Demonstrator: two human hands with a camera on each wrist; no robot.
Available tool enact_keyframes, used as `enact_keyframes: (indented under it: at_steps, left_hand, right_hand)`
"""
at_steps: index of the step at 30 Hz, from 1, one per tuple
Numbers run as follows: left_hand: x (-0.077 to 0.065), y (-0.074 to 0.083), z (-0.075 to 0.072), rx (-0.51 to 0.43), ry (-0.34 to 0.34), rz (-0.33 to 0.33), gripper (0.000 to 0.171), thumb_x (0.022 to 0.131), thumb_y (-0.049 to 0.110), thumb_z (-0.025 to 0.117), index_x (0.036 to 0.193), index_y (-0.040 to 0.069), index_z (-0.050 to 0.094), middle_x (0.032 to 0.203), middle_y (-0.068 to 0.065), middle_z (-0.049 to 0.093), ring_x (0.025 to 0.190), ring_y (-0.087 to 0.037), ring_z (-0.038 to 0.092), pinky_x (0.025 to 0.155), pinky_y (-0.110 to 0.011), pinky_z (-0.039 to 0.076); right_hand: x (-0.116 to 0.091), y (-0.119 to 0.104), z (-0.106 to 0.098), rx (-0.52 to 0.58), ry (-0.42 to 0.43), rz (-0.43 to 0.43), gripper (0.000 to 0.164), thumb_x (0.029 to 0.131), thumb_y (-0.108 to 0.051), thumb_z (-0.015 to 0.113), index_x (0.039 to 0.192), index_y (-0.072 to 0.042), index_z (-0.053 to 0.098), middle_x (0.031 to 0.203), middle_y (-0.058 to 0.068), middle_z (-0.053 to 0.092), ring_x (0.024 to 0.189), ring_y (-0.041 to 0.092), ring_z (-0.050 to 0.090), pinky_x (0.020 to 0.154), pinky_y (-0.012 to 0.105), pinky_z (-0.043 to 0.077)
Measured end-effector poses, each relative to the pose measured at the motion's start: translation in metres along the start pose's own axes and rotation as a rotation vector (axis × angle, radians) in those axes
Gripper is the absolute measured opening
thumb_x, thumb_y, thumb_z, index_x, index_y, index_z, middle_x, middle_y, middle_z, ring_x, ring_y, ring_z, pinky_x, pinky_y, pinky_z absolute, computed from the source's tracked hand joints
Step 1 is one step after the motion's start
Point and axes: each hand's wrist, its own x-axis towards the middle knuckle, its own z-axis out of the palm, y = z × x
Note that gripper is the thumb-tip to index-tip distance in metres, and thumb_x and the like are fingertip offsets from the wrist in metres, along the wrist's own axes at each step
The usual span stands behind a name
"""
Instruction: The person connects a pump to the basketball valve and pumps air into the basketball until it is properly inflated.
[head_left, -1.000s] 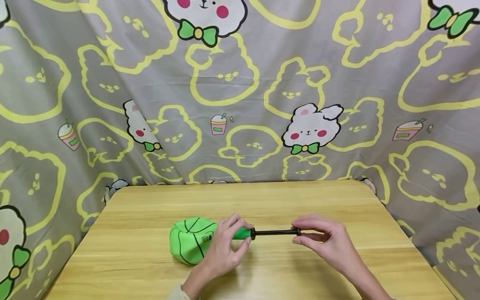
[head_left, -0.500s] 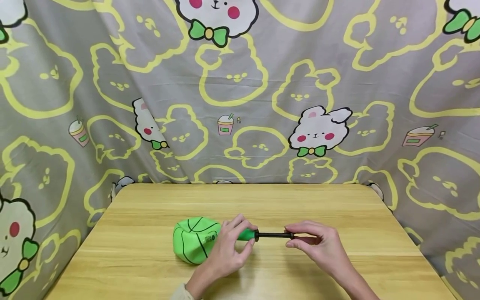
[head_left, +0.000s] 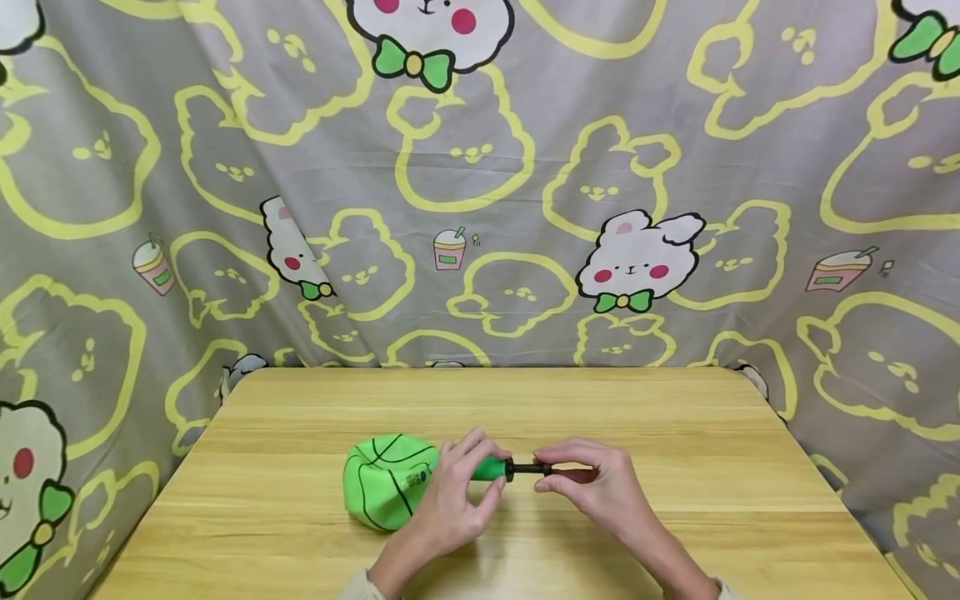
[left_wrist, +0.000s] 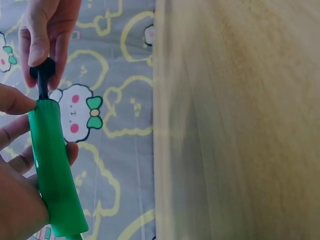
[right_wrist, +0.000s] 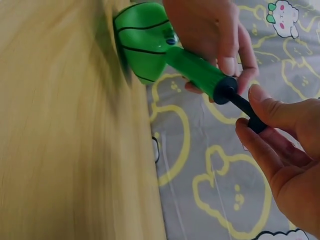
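A green hand pump lies level above the table, its near end at a partly deflated green ball with black lines. My left hand grips the pump's green barrel, thumb and fingers around it near the collar. My right hand pinches the black handle at the end of the rod between thumb and fingers. A short length of the black rod shows between collar and handle. The ball has a dent in its side and sits on the table left of my left hand.
The light wooden table spreads under both hands. A grey curtain with yellow outlines and cartoon rabbits hangs behind it and along both sides.
My right hand has moved left with the handle, pushing the rod into the barrel, so less of it shows. My left hand and the ball stay nearly in place; the head view shifted slightly.
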Motion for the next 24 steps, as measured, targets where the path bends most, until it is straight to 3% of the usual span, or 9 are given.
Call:
enact_keyframes:
  at_steps: [10, 16, 24]
  left_hand:
    - [-0.001, -0.002, -0.003, 0.026, 0.000, -0.002, 0.028, 0.082, 0.011, 0.073, 0.109, 0.015, 0.068, 0.105, 0.010, 0.060, 0.097, -0.008, 0.059, 0.084, -0.034, 0.040]
    - [-0.001, -0.003, -0.006, 0.043, -0.029, -0.010, 0.025, 0.086, 0.016, 0.072, 0.111, 0.018, 0.068, 0.108, 0.010, 0.060, 0.099, -0.008, 0.058, 0.086, -0.034, 0.042]
    - [0.001, -0.007, -0.007, 0.075, -0.018, 0.047, 0.024, 0.089, 0.019, 0.071, 0.112, 0.021, 0.068, 0.106, 0.010, 0.059, 0.096, -0.007, 0.059, 0.084, -0.033, 0.046]
  right_hand:
    - [0.007, 0.008, 0.021, 0.008, -0.030, -0.017, 0.027, 0.078, -0.001, 0.085, 0.103, 0.005, 0.077, 0.100, 0.015, 0.075, 0.092, 0.028, 0.075, 0.072, 0.034, 0.059]
    - [0.010, 0.005, 0.019, 0.001, -0.058, -0.001, 0.026, 0.079, 0.000, 0.084, 0.104, 0.002, 0.077, 0.100, 0.012, 0.075, 0.093, 0.028, 0.074, 0.074, 0.034, 0.059]
    - [0.010, -0.002, 0.010, -0.022, -0.083, 0.054, 0.023, 0.082, 0.000, 0.084, 0.103, -0.004, 0.076, 0.103, 0.008, 0.073, 0.096, 0.023, 0.073, 0.076, 0.033, 0.059]
